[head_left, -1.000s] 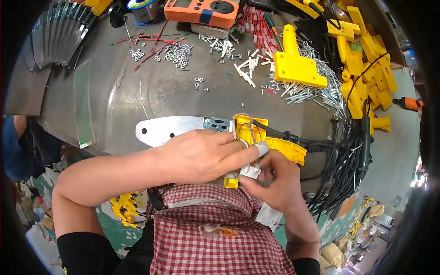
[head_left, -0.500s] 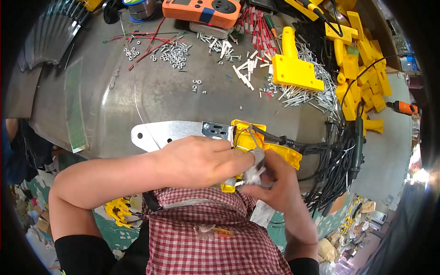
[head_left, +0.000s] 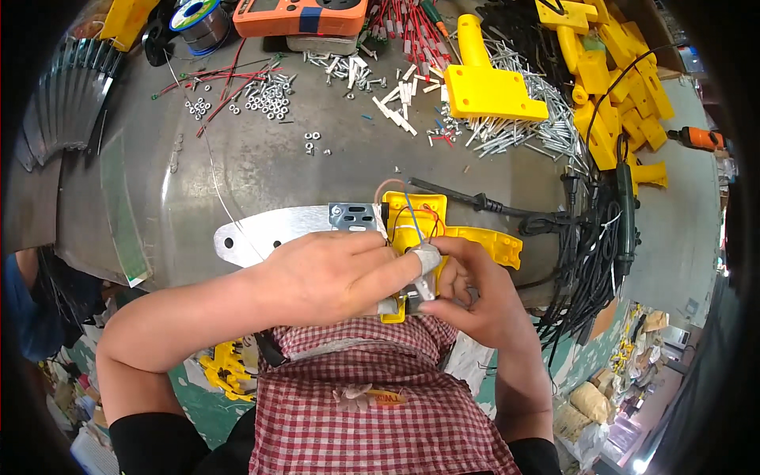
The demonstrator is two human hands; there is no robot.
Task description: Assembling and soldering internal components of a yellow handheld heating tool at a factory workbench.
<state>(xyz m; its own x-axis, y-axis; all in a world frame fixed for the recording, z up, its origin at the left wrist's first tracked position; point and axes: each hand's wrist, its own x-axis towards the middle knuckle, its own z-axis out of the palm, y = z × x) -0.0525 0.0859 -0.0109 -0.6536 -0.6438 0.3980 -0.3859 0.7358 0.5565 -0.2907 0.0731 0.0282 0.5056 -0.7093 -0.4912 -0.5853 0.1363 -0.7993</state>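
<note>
An open yellow plastic housing (head_left: pixel 484 240) lies at the bench's front edge, with thin blue, red and brown wires (head_left: pixel 409 207) inside and looping above it. A flat silver plate (head_left: pixel 305 229) with holes and a dark slotted bracket (head_left: pixel 353 215) extends from its left. My left hand (head_left: pixel 336 273) reaches across the plate, its wrapped fingertips closed over the housing. Opposite it, my right hand (head_left: pixel 479 293) is closed with thumb and fingers bent. Between the fingertips is a small shiny grey part (head_left: pixel 425 286), pinched by both hands. The fingers partly hide it.
A black cord (head_left: pixel 475 199) runs right to a bundle of black cables (head_left: pixel 582 269). Farther back lie nuts (head_left: pixel 269 99), a screw pile (head_left: pixel 514 134), a yellow handle shell (head_left: pixel 495 91), an orange meter (head_left: pixel 301 16), a solder spool (head_left: pixel 198 28) and more yellow shells (head_left: pixel 625 87).
The view has shifted, so the bench items sit higher and farther left. The black cord's end now lies above the housing, and a wire loop stands out there. Both hands stay at the grey part.
</note>
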